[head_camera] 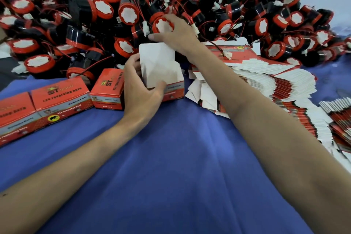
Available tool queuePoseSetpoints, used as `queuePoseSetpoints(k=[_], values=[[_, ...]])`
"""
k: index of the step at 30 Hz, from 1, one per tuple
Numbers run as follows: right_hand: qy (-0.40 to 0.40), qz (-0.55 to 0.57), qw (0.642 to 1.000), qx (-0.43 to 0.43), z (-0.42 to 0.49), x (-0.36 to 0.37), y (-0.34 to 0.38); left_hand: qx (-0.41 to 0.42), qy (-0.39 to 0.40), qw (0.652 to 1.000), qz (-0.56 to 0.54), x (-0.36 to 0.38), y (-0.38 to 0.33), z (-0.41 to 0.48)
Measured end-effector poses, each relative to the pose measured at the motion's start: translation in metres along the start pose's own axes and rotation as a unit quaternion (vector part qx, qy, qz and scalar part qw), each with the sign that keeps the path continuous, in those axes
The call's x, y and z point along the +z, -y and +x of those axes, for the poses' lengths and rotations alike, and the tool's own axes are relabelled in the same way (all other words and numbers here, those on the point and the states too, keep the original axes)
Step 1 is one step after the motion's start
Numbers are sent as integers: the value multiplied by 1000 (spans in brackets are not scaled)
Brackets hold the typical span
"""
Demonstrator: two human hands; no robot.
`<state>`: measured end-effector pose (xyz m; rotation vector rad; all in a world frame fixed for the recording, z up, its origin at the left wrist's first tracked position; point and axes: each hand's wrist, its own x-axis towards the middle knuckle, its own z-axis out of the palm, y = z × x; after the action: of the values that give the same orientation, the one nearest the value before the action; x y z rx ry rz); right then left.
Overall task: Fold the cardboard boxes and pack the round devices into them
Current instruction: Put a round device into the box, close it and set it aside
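An open red cardboard box stands on the blue cloth with its white lid flap raised. My left hand grips the box's left side, thumb across its front. Just behind the box, my right hand is closed around a round black-and-red device at the front of a big heap of the same devices. The device's red wire and white plug hang beside it.
Three closed red boxes sit in a row at the left. A fanned stack of flat unfolded cartons lies at the right, with more at the far right edge. Blue cloth covers the table.
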<state>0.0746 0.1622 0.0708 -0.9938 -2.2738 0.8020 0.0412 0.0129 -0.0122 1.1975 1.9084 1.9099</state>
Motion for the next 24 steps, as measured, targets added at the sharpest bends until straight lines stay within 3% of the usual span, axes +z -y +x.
queuePoseSetpoints(k=[5, 10, 12, 15, 18, 20, 22, 24], values=[[-163, 11, 987, -12, -11, 10, -12, 2, 0, 1000, 22, 1, 0, 0], [-273, 69, 958, -46, -71, -15, -39, 27, -4, 997, 71, 2, 1, -2], [-266, 10, 961, -71, -106, -22, -49, 35, -5, 995, 94, 2, 3, 0], [-173, -134, 973, -70, -158, -18, -62, 56, -4, 989, 137, 3, 6, 0], [-126, -180, 973, -70, -180, -9, -68, 131, -39, 975, 172, 5, -2, -6], [-159, -160, 970, -86, -180, -8, -68, 249, -60, 953, 161, 6, -6, -15], [-219, -93, 965, -113, -178, -11, -66, 366, -6, 922, 129, 5, -7, -24], [-239, -22, 961, -138, -179, -12, -64, 385, 105, 910, 115, 3, -7, -27]])
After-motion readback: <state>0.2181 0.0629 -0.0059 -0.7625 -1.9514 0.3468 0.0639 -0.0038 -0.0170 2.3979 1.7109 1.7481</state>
